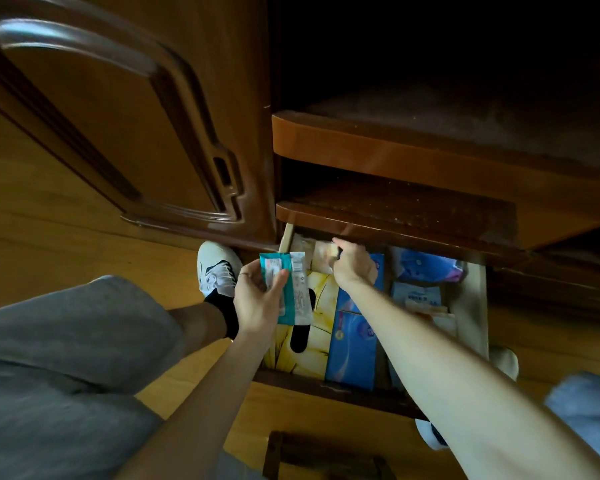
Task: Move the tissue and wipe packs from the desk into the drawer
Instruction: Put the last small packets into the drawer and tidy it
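Note:
My left hand (pixel 257 301) holds a teal and white wipe pack (pixel 290 289) upright over the left front part of the open drawer (pixel 471 306). My right hand (pixel 354 263) reaches into the drawer's back left corner and grips a pale pack (pixel 323 252) there, under the desk edge. Inside the drawer lie a yellow pack (pixel 312 337), a blue tissue pack (pixel 352 348), a purple-blue pack (pixel 426 266) and a light blue pack (pixel 416 296).
Above the drawer run two wooden shelves (pixel 395 209). A cabinet door (pixel 118 116) stands at the left. My grey-trousered leg and white shoe (pixel 215 268) rest beside the drawer on the wooden floor. A dark stool frame (pixel 326 459) sits below.

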A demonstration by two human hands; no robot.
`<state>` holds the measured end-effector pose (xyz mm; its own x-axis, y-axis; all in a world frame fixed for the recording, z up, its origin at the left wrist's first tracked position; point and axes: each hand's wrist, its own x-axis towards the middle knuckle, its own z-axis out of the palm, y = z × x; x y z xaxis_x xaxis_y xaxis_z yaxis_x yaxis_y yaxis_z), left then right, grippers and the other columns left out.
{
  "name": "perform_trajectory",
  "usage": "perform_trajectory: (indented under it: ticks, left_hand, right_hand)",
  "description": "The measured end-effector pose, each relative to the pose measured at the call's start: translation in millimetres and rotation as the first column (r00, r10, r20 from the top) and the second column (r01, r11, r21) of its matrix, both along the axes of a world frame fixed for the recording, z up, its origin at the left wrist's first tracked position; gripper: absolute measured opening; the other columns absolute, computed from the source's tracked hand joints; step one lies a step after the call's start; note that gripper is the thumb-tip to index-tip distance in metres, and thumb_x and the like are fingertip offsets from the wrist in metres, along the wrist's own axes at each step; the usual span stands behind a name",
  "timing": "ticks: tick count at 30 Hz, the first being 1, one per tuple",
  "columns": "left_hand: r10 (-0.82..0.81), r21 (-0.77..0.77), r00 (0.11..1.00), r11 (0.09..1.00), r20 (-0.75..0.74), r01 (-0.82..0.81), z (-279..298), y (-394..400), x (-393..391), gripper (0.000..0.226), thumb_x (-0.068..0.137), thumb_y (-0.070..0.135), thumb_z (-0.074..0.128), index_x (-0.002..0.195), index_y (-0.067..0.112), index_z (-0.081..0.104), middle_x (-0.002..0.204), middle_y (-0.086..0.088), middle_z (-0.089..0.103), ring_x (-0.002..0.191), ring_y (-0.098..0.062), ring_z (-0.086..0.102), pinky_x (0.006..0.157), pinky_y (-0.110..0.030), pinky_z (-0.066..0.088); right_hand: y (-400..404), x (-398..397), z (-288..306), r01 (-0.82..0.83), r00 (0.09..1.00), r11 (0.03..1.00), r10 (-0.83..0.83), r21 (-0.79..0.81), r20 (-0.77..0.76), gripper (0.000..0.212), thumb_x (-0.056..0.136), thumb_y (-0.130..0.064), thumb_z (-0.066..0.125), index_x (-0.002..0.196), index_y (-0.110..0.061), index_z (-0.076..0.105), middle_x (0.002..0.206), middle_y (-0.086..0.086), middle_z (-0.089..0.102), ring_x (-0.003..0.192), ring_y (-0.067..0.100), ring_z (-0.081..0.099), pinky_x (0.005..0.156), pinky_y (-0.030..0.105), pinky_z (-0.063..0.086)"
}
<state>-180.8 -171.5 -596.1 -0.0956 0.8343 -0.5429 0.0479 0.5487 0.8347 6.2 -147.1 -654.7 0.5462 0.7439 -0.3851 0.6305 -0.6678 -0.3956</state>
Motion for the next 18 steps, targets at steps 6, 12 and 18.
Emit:
perform_trajectory:
  ticks: [6, 12, 18]
  left_hand:
    - [-0.116, 0.042, 0.988, 0.993, 0.097, 0.112, 0.4, -0.5, 6.6, 0.056, 0.092, -0.002, 0.067, 0.141, 0.016, 0.045, 0.126, -0.003, 0.066, 0.113, -0.017, 0.067, 0.088, -0.039, 0.061]
    - [-0.123, -0.111, 0.939, 0.98, 0.321, 0.166, -3.6, -5.6, 35.2, 0.039, 0.091, 0.005, 0.071, 0.128, 0.013, 0.059, 0.118, -0.009, 0.073, 0.102, -0.022, 0.073, 0.083, -0.041, 0.062]
    - [-0.375, -0.042, 0.913, 0.922, 0.16, 0.386, -3.2, -29.3, 77.1, 0.02, 0.094, 0.014, 0.069, 0.113, 0.019, 0.065, 0.103, 0.004, 0.071, 0.082, -0.005, 0.07, 0.062, -0.022, 0.057]
  right_hand:
    - [-15.0, 9.8, 14.8, 0.067, 0.973, 0.998, -0.066, -0.005, -0.222, 0.049, 0.096, -0.033, 0.065, 0.144, -0.034, 0.053, 0.136, -0.003, 0.065, 0.115, 0.02, 0.064, 0.089, 0.034, 0.053]
    - [-72.6, 21.9, 52.0, 0.307, 0.627, 0.949, -0.139, 0.078, -0.767, 0.033, 0.082, -0.063, 0.067, 0.095, -0.036, 0.081, 0.099, -0.006, 0.08, 0.093, 0.014, 0.075, 0.073, 0.028, 0.055]
    - [-132.8, 54.2, 70.9, 0.352, 0.523, 0.918, -0.032, 0.181, -0.852, 0.03, 0.093, -0.047, 0.069, 0.119, -0.034, 0.076, 0.122, -0.011, 0.074, 0.113, 0.005, 0.068, 0.092, 0.028, 0.053]
